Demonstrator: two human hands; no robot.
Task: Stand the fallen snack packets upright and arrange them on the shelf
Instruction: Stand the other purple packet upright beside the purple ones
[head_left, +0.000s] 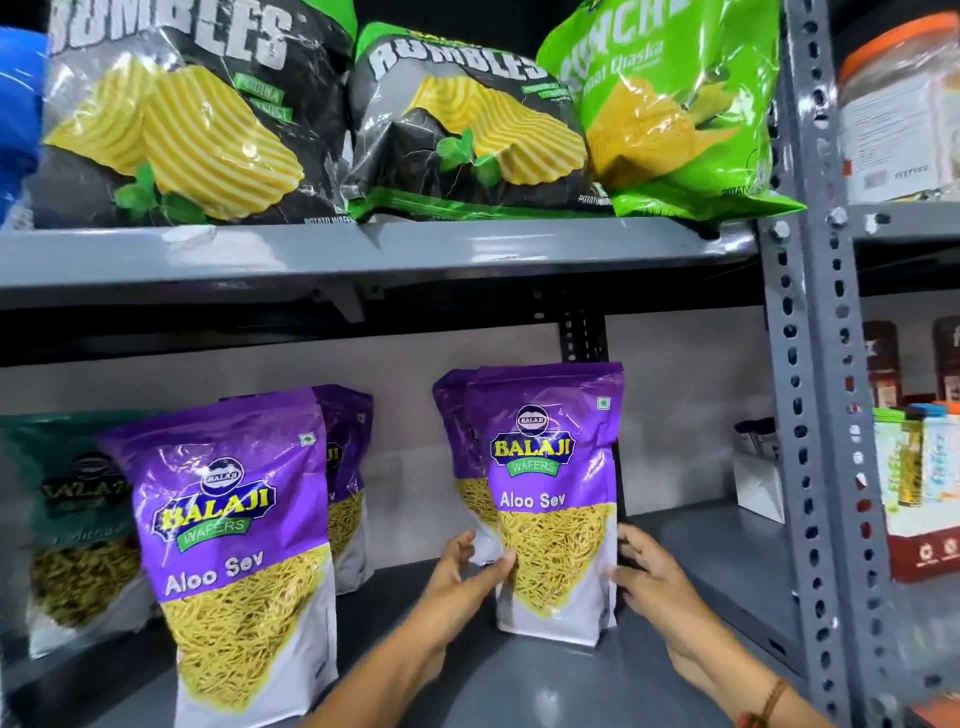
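A purple Aloo Sev packet stands upright on the grey lower shelf, right of centre. My left hand grips its lower left edge and my right hand presses its lower right edge. A second purple packet stands directly behind it. Nearer, at the left, another purple Aloo Sev packet stands upright, with one more purple packet behind that. A dark green packet stands at the far left.
The upper shelf carries two black Rumbles chip bags and a green chip bag. A perforated grey upright bounds the right side. A small white box sits at the lower shelf's back right. Jars and boxes fill the neighbouring rack.
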